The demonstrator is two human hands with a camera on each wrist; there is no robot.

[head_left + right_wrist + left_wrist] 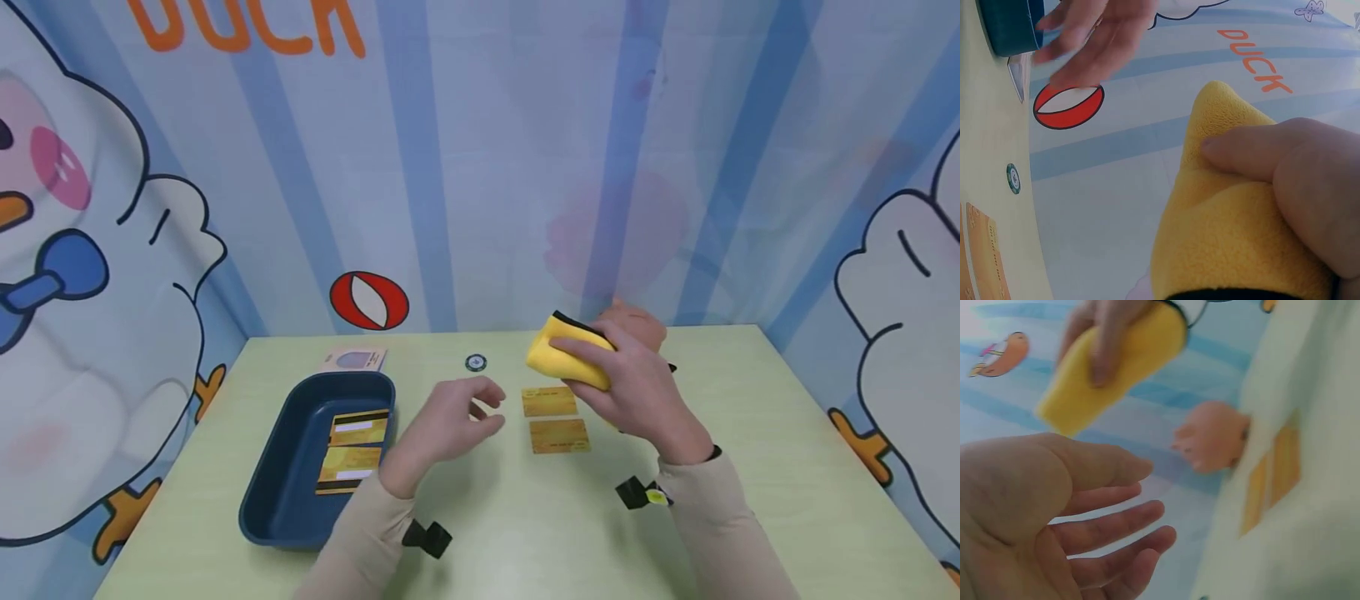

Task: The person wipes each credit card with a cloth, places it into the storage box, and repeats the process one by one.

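My right hand grips a folded yellow fleecy cloth with a black edge, held above the table. In the right wrist view, the thumb presses into the cloth. My left hand hovers between the tray and the cards, fingers loosely bent and holding nothing. The left wrist view shows the left hand apart from the cloth. Two gold cards, one farther back and one nearer, lie on the table below the right hand.
A dark blue tray on the left holds gold cards with black stripes. Behind it lies a pale flat card-like item. A round poker chip lies near the back edge. A pink pig figure stands behind the right hand.
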